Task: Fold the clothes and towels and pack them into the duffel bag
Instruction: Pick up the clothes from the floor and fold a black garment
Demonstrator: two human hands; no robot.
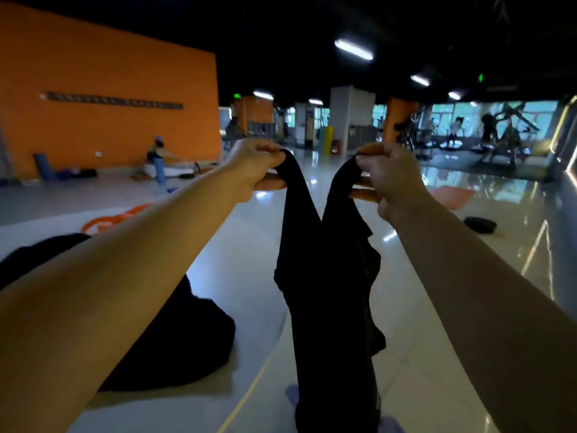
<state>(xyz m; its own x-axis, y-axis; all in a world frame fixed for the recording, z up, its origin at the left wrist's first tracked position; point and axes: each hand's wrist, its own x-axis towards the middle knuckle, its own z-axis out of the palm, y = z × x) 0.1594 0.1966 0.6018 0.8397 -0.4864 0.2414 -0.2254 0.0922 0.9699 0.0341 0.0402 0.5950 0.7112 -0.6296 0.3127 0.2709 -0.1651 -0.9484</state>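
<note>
Bare forearms reach out, left hand and right hand pinching a limp black garment's top corners, probably to straighten it for folding.

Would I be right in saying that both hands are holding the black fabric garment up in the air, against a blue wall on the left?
Not quite: the head view shows the wall is orange. Left hand and right hand do pinch the black fabric garment aloft.

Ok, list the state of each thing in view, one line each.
black garment: unfolded, hanging in the air from two top corners.
left hand: pinching the garment's left corner.
right hand: pinching the garment's right corner.
dark heap: lying on the floor under the left arm, too dark to identify.
ceiling lights: on.
</note>
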